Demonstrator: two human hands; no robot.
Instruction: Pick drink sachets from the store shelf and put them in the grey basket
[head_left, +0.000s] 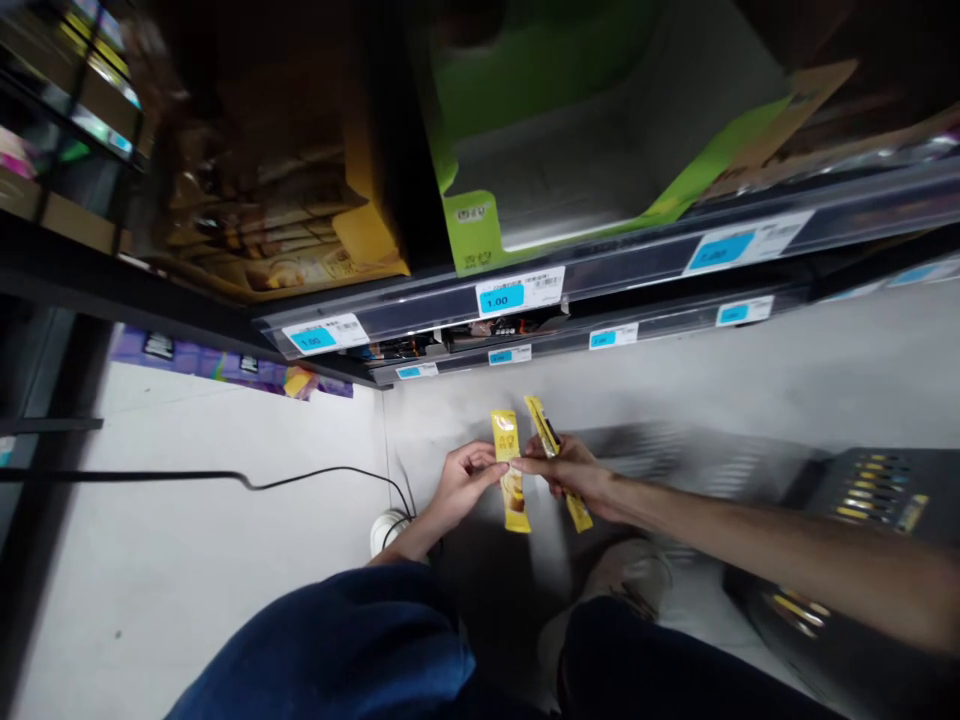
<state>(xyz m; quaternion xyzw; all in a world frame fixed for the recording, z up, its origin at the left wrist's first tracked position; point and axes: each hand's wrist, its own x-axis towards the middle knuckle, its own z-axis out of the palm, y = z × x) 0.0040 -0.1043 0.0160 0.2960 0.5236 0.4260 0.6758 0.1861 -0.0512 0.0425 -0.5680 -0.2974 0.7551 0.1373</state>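
My left hand (466, 482) is closed on a slim yellow snack packet (514, 505), its thumb laid across the middle. The packet stands nearly upright in view, with its printed front towards me. My right hand (571, 468) is wrapped round a second yellow packet (578, 512), tilted, with its ends sticking out above and below the fingers. Whether more than one packet is in that hand I cannot tell. The right thumb reaches over to the edge of the packet in my left hand.
Above my hands, a dark shelf edge carries price labels (521, 292). On it stand a green display box (474, 232) and a yellow box of packets (375, 225). A dark slotted basket (817, 480) stands right. A black cable (247, 482) crosses the left floor near a white round object (384, 530).
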